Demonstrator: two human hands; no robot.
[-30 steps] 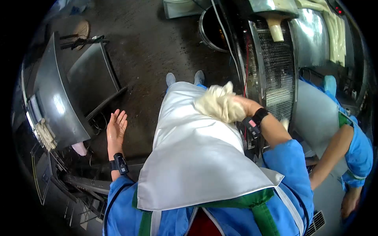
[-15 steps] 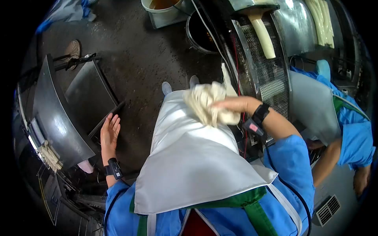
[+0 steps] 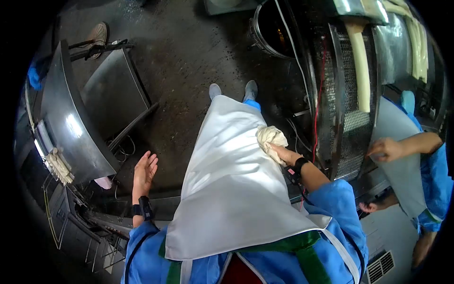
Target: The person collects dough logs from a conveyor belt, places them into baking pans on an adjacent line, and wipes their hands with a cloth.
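My right hand grips a crumpled cream cloth against the right side of the white apron on my lap. Part of the fingers is hidden by the folds. Off to the left, my left hand hangs over the dark floor with its palm up and fingers apart, holding nothing. Both wrists carry black straps with small devices.
A pale strip of dough-like material lies on a mesh conveyor at right. A co-worker's hand is beyond it. Curved metal panels stand at left, a round bin ahead, and a red cable hangs near my right hand.
My right hand and the cloth have come lower on the apron, nearer to me. The pale strip reaches further down the mesh. The co-worker's hand has risen beside the conveyor.
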